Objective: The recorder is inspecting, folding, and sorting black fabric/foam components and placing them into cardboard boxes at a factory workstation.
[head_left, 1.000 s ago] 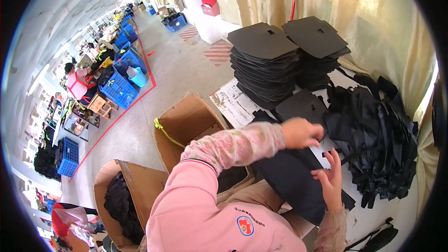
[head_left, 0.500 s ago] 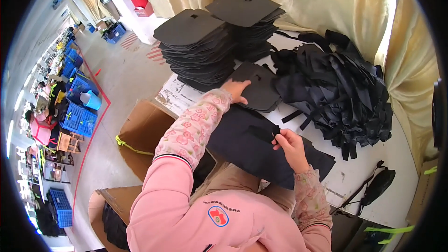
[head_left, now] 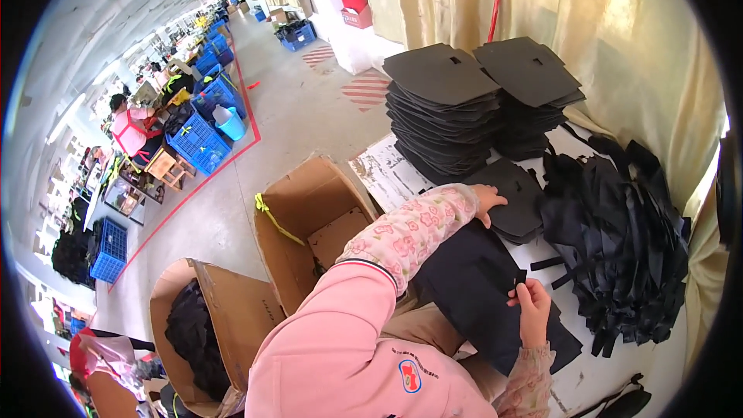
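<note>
My left hand [head_left: 487, 203] lies with fingers stretched out on the near-left edge of a few dark grey sheet panels [head_left: 511, 193], each with a small cut-out slot. Closer to me, a large black cloth piece [head_left: 472, 286] spreads over the table edge and toward my lap. My right hand [head_left: 532, 308] is above that cloth's right part, thumb and fingers pinching a small black tab [head_left: 521, 276]. Whether the tab joins the cloth below cannot be made out. Beyond my left hand stand two stacks of similar panels, a left stack [head_left: 445, 108] and a right stack [head_left: 534, 85].
A heap of black fabric strips [head_left: 619, 240] covers the right of the white table [head_left: 383, 170]. Two open cardboard boxes, one brown inside [head_left: 306, 217] and one with black cloth [head_left: 193, 333], stand at my left. Behind the stacks hangs a beige curtain [head_left: 596, 15]. A seated person [head_left: 131, 128] is far left.
The view has swung left, so the table sits further right and more of the boxes and floor shows. My hands keep nearly the same places on the panels and the black tab.
</note>
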Motion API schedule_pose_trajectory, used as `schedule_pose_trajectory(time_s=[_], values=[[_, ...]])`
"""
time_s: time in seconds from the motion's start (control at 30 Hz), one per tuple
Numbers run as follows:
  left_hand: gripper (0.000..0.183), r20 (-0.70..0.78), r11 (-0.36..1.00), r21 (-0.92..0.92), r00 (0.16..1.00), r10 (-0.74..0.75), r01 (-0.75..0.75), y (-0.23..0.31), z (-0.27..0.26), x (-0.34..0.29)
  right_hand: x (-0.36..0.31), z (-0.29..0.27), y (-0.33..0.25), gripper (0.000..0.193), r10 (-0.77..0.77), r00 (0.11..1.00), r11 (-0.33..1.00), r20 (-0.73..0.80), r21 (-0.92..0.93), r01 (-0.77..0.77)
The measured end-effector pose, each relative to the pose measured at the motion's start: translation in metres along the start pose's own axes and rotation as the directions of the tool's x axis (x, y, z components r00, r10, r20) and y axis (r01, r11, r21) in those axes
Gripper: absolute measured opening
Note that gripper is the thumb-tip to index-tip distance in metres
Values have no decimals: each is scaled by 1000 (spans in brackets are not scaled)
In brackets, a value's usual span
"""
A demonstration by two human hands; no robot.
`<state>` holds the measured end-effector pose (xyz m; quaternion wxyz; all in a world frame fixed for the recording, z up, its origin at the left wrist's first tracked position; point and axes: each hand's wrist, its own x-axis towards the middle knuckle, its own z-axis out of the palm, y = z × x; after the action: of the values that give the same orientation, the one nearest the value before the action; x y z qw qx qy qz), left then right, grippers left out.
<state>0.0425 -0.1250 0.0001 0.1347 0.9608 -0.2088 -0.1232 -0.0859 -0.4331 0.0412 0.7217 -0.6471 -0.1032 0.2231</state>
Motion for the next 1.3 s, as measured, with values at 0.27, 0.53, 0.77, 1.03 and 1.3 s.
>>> schedule_pose_trajectory(time_s=[0.27,0.53,0.77,1.03,1.3], values=[[63,-425,946,-324,897,-119,-29,15,-35,-21,-6,-11,-4,11,-54,979,995,-199,-92,36],[38,-641,770,-527,763,-82,-360,84,-78,-114,35,-4,-35,9,-510,774,846,-376,-381,373],[48,-275,712,-679,961,-23,-177,129,-59,-148,43,9,-45,7,-559,777,798,-288,-440,411],[72,-321,618,-503,795,515,-604,144,-66,-129,19,0,-28,29,-695,717,516,53,-657,549],[23,-642,725,-438,750,162,-531,184,-33,-97,0,-45,-11,24,-341,930,909,134,-206,363]])
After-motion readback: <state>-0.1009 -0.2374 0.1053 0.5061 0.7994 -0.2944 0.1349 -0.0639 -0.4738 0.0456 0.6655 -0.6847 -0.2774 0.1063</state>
